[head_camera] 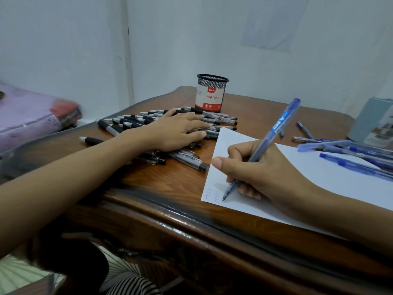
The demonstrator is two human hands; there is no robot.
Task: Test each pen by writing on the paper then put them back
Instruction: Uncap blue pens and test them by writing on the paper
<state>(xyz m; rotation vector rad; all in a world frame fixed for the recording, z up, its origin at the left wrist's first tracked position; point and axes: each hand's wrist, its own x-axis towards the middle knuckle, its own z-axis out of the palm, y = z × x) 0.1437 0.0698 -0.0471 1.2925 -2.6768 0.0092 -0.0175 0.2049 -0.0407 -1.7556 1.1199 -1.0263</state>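
Note:
My right hand [261, 167] grips a blue capped-end pen [274, 133], its tip touching the near left corner of a white sheet of paper [319, 173], beside faint blue marks [212, 193]. My left hand [174, 130] rests flat, fingers straight, on a pile of black-and-silver pens [185, 157] spread over the wooden table [165, 182]. Several blue pens [357, 160] lie across the sheet's far right part. A black mesh pen holder [211, 93] labelled "Ball Pens" stands upright behind the black pile.
A pale blue box [374, 122] stands at the table's right edge. The table sits in a corner of white walls. A purple bundle [32, 116] lies left of the table. The table's carved front edge [191, 220] runs diagonally below my arms.

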